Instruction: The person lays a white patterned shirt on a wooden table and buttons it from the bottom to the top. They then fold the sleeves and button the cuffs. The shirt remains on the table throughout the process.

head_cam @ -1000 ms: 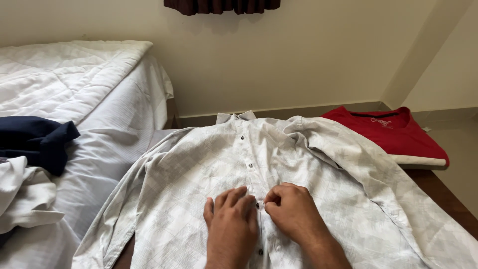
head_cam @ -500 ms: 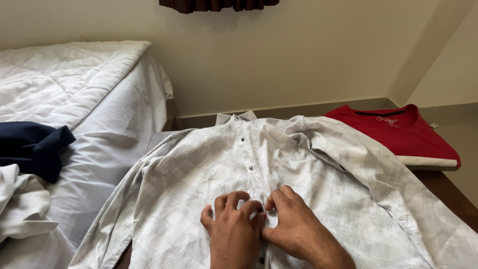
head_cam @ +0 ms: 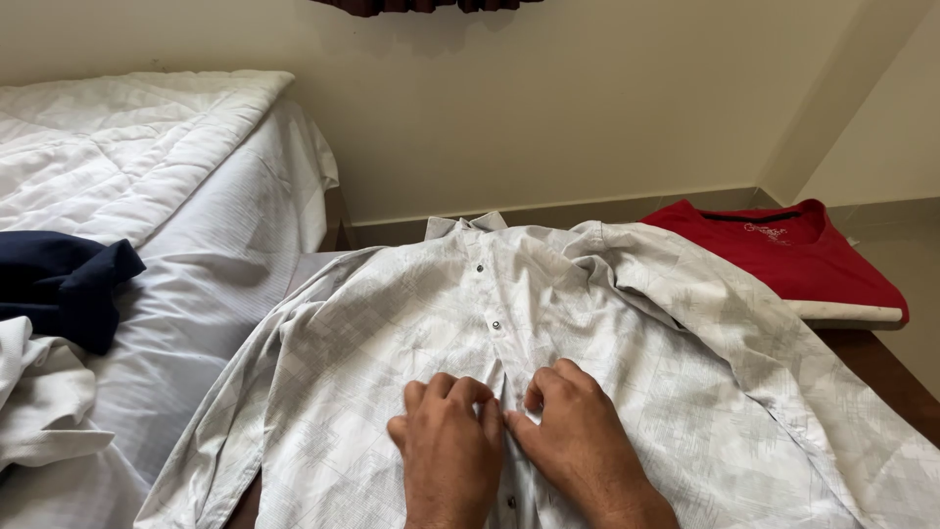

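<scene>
Both hands meet at the button strip of a pale grey patterned shirt: the left hand and the right hand press side by side, fingertips curled together and pinching the fabric at the placket; whether a button sits between them cannot be told. The shirt lies spread face up on a dark wooden table, collar at the far end, sleeves trailing off to left and right. Two dark buttons show above the hands. On the far right lies a folded red T-shirt. To the left stands a bed with a white quilt, a dark blue garment and a white cloth on it. A cream wall lies beyond.
</scene>
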